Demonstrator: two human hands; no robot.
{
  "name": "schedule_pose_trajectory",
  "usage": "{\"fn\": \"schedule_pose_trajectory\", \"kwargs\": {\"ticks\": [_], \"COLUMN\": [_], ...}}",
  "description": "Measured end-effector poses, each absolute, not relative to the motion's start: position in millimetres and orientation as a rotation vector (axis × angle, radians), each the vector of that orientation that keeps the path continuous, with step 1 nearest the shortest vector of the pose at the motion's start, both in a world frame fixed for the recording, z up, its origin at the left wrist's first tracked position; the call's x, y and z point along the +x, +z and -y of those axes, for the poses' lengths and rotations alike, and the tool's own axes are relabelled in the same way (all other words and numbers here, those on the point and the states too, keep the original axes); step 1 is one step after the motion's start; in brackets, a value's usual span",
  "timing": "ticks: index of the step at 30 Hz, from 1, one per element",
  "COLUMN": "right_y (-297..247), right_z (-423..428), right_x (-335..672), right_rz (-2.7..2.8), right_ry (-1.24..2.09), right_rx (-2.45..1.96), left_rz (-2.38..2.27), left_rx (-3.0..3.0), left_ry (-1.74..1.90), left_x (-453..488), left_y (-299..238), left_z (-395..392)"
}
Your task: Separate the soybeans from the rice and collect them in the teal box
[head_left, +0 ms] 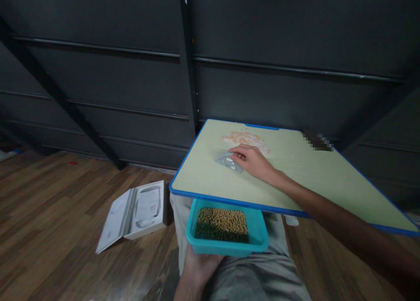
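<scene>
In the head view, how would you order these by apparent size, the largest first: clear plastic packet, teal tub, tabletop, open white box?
1. Tabletop
2. Teal tub and open white box: too close to rank; the tub seems nearer the camera.
3. Clear plastic packet

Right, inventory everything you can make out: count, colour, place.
Wall: 1, dark grey, background
Floor: 1, brown, below
Open box: 1, white, floor at left
Scrap: 1, red, floor
Unclear item: 1, white, floor at right
Table: 1, pale yellow, blue-edged, centre
Grains: many, orange and whitish, on table
Bag: 1, clear, on table
Blurred object: 1, dark, table's far right
Tray: 1, turquoise, below table's near edge
Beans: many, tan, in tray
Trousers: 1 pair, grey, beneath tray
Right hand: 1, bare, at bag
Left hand: 1, bare, under tray
</scene>
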State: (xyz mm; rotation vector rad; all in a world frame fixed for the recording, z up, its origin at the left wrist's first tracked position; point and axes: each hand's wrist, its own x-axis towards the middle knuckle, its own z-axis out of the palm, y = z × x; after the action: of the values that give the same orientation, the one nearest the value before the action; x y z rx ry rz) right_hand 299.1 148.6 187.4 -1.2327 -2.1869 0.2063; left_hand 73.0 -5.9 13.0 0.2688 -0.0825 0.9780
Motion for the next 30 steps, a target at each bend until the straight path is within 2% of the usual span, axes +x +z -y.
{"fn": "schedule_pose_trajectory", "kwargs": {"ticks": [9,24,30], "right_y": [194.2,187.4,186.6], "right_z": [-169.3,-154.7,-174.3], "right_x": [336.7,303.8,299.3], "right_rz": [2.189,2.201,2.280], "right_ry": [-0.099,-0.061,-0.095], "right_rx": [-1.343,-1.157,-1.188], "left_rz": [0.052,-0.202,-0.413], "left_rx": [0.239,0.110,0.103], "left_ry": [0.981,1.046,1.065], "left_x": [73.2,71.6,64.6], "left_y": [14.2,11.2,15.6], "left_z": [4.6,7.2,6.1]}}
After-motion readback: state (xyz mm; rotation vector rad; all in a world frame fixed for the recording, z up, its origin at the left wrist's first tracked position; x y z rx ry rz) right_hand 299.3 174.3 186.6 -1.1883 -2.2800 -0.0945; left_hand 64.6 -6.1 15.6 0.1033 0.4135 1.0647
